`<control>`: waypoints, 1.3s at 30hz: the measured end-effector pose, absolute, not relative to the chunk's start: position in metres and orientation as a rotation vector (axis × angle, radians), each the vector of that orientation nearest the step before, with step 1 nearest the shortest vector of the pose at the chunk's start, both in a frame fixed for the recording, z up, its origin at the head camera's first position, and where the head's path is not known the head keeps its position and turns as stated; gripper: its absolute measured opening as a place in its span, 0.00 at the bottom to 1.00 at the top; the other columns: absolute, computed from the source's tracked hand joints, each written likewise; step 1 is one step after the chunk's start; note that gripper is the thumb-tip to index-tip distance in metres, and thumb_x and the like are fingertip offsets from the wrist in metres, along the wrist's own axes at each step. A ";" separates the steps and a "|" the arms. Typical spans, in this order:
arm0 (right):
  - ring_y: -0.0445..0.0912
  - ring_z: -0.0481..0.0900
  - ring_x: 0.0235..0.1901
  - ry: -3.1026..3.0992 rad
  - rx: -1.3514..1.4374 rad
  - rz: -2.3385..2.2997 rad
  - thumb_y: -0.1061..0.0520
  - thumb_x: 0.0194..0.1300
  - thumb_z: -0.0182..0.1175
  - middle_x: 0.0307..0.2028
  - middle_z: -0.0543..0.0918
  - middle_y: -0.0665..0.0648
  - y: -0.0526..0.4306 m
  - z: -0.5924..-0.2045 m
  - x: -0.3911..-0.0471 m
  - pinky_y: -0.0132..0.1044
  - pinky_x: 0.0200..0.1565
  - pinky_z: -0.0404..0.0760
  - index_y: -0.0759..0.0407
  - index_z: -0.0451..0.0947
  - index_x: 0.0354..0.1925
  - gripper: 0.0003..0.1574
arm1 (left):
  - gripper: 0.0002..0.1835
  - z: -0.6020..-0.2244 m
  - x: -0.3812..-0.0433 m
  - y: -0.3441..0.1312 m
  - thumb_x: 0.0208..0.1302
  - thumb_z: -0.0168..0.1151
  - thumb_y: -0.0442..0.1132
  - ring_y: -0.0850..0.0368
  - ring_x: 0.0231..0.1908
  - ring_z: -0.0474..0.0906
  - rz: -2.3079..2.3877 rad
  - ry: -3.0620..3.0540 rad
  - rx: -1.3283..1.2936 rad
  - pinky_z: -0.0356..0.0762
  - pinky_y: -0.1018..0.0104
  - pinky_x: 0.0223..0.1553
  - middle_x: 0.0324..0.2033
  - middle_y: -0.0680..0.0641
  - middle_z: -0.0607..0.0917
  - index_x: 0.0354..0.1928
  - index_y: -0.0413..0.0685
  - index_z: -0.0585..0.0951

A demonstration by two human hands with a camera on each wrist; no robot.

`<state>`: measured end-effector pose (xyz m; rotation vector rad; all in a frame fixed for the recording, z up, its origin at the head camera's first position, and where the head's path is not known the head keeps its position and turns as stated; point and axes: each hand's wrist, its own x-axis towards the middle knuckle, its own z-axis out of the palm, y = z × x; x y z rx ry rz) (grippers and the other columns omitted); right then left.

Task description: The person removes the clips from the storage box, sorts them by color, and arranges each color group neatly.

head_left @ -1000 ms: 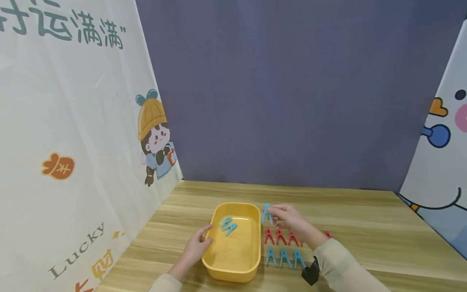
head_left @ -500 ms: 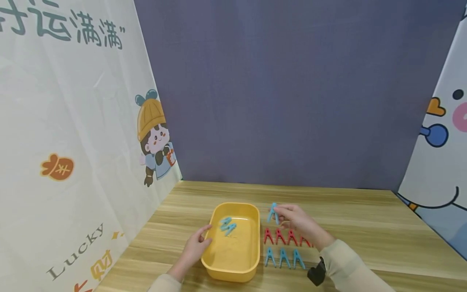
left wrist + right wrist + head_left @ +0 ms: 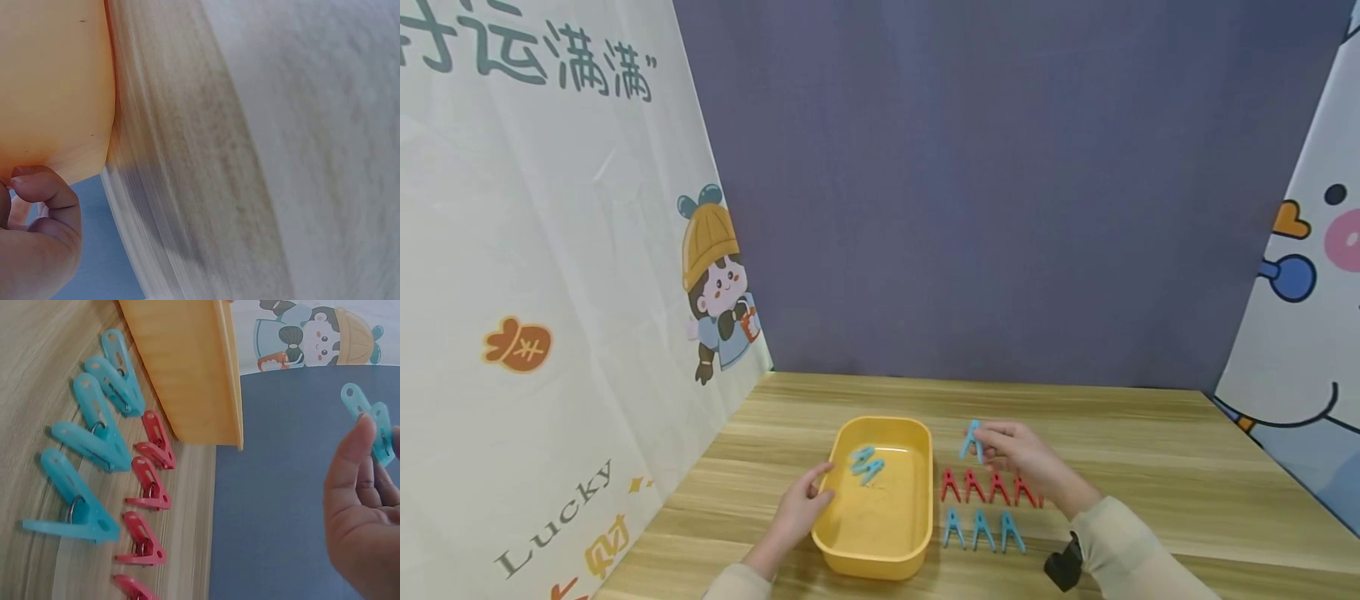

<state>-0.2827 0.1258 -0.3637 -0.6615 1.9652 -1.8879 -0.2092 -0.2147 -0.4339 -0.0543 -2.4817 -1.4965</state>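
Observation:
My right hand (image 3: pixel 1030 458) pinches a light blue clothespin (image 3: pixel 972 442) between thumb and fingers, above the table just right of the yellow plastic bin (image 3: pixel 880 525). In the right wrist view the same clothespin (image 3: pixel 382 440) has its two handle ends spread. My left hand (image 3: pixel 797 510) grips the bin's left rim; the left wrist view has its thumb and fingers (image 3: pixel 47 187) curled at the bin's edge. Two blue clothespins (image 3: pixel 871 472) lie inside the bin towards its far end. Right of the bin, red clothespins (image 3: pixel 974 486) stand in a row, partly hidden by my right forearm.
Nearer to me than the red row stand three blue clothespins (image 3: pixel 981 531). A black device (image 3: pixel 1063 567) sits at my right wrist. The wooden table (image 3: pixel 1120 425) ends at a dark blue backdrop (image 3: pixel 985 200), with a printed white sheet (image 3: pixel 587 250) on the left.
My right hand has moved rightward, away from the bin, still holding the blue clothespin. More of the red row shows at its near end. The left hand stays on the rim.

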 end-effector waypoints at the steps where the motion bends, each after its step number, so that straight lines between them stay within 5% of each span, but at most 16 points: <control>1: 0.41 0.70 0.26 1.962 -0.659 -1.893 0.51 0.67 0.53 0.28 0.76 0.54 0.127 -0.364 -0.283 0.34 0.30 0.74 0.74 0.67 0.56 0.30 | 0.22 -0.434 -0.209 -0.215 0.57 0.58 0.30 0.59 0.21 0.62 -1.496 -2.482 -0.053 0.64 0.71 0.20 0.21 0.51 0.66 0.56 0.34 0.72; 17: 0.42 0.74 0.29 1.968 -0.660 -1.895 0.56 0.67 0.53 0.35 0.77 0.57 0.145 -0.373 -0.286 0.37 0.34 0.77 0.71 0.69 0.54 0.23 | 0.22 -0.433 -0.209 -0.212 0.58 0.58 0.30 0.61 0.19 0.62 -1.500 -2.501 -0.039 0.63 0.72 0.19 0.20 0.51 0.66 0.57 0.36 0.72; 26: 0.47 0.76 0.37 2.022 -0.545 -1.851 0.54 0.66 0.54 0.40 0.77 0.58 0.161 -0.380 -0.287 0.41 0.40 0.76 0.76 0.46 0.65 0.42 | 0.23 -0.434 -0.210 -0.212 0.58 0.58 0.30 0.59 0.19 0.62 -1.515 -2.493 -0.042 0.63 0.71 0.19 0.20 0.51 0.66 0.56 0.35 0.71; 39: 0.44 0.78 0.27 2.009 -0.517 -1.843 0.54 0.67 0.52 0.35 0.79 0.60 0.174 -0.387 -0.282 0.36 0.31 0.79 0.73 0.49 0.66 0.39 | 0.23 -0.434 -0.210 -0.214 0.59 0.58 0.30 0.59 0.20 0.62 -1.525 -2.504 -0.039 0.63 0.71 0.19 0.21 0.50 0.66 0.57 0.36 0.71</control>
